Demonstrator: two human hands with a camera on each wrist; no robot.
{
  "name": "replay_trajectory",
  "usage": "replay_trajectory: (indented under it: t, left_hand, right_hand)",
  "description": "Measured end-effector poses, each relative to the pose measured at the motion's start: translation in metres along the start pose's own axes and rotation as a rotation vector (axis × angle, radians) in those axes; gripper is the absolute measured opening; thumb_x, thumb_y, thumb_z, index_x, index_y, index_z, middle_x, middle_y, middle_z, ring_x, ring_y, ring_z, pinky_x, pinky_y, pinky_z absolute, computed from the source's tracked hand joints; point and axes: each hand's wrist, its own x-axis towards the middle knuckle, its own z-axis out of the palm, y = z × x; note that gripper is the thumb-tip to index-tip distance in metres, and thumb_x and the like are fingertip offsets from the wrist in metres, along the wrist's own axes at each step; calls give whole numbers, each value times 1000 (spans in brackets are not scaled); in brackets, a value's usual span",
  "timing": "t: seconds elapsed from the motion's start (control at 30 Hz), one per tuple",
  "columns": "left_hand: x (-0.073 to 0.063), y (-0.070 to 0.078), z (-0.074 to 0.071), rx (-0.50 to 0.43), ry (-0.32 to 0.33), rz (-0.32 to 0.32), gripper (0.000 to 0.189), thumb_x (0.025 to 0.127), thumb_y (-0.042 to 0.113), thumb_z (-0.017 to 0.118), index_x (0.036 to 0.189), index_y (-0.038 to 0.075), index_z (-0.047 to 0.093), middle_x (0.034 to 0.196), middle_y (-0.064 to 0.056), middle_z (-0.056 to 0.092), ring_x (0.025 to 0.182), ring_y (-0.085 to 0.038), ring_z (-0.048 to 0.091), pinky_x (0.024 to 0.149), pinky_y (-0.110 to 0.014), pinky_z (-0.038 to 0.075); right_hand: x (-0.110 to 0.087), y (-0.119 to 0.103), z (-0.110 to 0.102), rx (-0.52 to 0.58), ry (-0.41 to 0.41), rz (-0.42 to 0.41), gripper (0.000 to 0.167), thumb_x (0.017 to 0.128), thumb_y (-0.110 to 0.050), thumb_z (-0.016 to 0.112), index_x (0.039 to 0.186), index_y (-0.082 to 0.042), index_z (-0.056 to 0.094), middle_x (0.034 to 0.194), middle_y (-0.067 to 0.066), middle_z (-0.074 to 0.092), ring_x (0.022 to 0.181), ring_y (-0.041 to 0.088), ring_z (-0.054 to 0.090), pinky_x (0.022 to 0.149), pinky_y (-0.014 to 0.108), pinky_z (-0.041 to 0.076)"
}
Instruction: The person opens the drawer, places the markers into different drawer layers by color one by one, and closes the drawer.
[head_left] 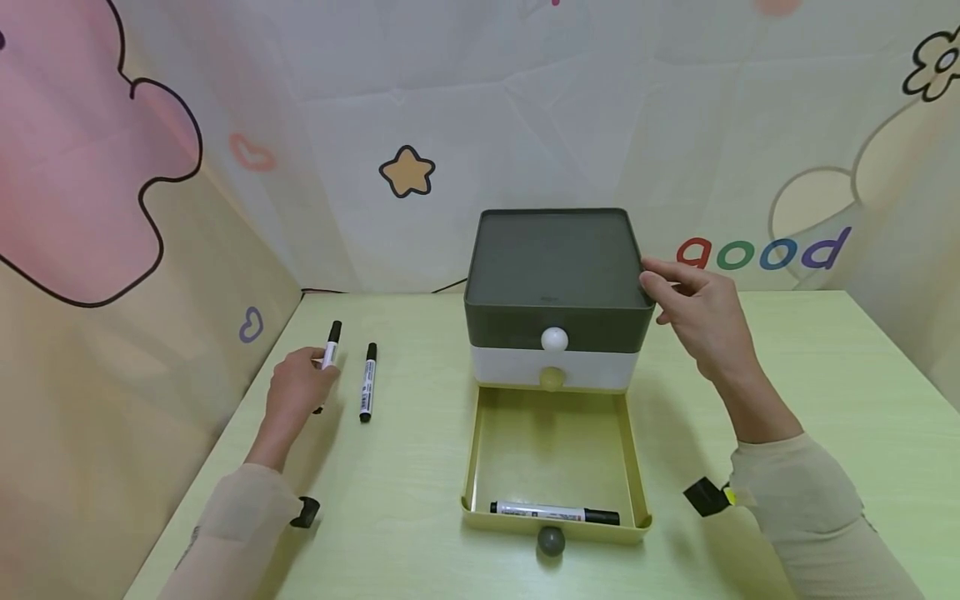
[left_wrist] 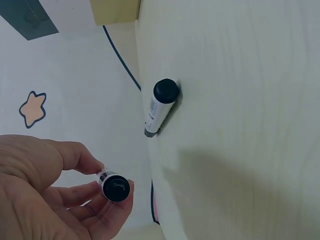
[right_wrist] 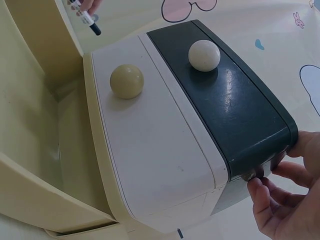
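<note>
My left hand (head_left: 300, 382) pinches a white marker with a black cap (head_left: 331, 343) between thumb and fingers, over the left side of the table. In the left wrist view its round black end (left_wrist: 116, 188) faces the camera. Just right of that hand, a second marker (head_left: 368, 383) lies on the table. My right hand (head_left: 701, 312) touches the right side of a small drawer unit (head_left: 558, 327), fingertips at its dark green top tier. The yellow bottom drawer (head_left: 551, 433) is pulled out, and a marker (head_left: 555, 512) lies along its front inside.
The unit's white middle drawer (head_left: 510, 365) is closed, with a yellow knob (head_left: 552, 379). A grey knob (head_left: 551, 542) sticks out from the front of the pulled-out drawer. Behind the table (head_left: 412, 483) hangs a printed cloth (head_left: 337, 167).
</note>
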Motion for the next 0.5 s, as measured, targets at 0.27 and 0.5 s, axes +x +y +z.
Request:
replay_trajectory:
  t: [0.27, 0.5]
  left_hand:
    - [-11, 9, -7, -44, 20, 18, 50, 98, 13, 58, 144, -7, 53, 119, -25, 66, 82, -28, 63, 59, -32, 48]
    - [-23, 19, -15, -83, 47, 63, 48, 97, 12, 56, 142, -5, 56, 116, -21, 64, 74, -23, 61, 57, -31, 48]
  right_hand:
    - [-1, 0, 0, 0, -1, -8, 43, 105, -27, 61, 143, -7, 61, 121, -2, 61, 75, 9, 57, 63, 16, 49]
    - [0, 1, 0, -8, 0, -5, 43, 105, -28, 61, 143, -7, 62, 121, -1, 61, 72, 11, 57, 62, 17, 48]
